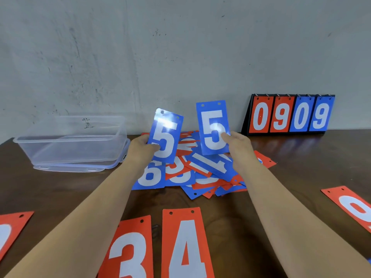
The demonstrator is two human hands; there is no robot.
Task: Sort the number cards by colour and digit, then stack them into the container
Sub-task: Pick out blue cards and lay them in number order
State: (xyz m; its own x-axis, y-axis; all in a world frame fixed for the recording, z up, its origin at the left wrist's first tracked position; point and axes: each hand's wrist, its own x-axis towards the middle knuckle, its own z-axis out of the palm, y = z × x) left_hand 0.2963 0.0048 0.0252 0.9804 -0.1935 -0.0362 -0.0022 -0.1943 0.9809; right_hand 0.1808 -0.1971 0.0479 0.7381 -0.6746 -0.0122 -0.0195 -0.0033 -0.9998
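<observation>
My left hand (143, 147) pinches a blue card with a white 5 (165, 135) and holds it upright, tilted a little to the right. My right hand (237, 144) pinches a second blue 5 card (213, 127), also upright. Both cards hover over a loose pile of blue and red number cards (192, 175) in the middle of the brown table. Near the front edge lie a red 3 card (128, 249) and a red 4 card (185, 245), side by side. A clear plastic container (72, 139) stands at the back left, on top of its lid.
A black flip scoreboard (289, 115) reading 0 9 0 9 in red and blue stands at the back right against the grey wall. A red card (353, 207) lies at the right edge and another red card (12, 227) at the left edge.
</observation>
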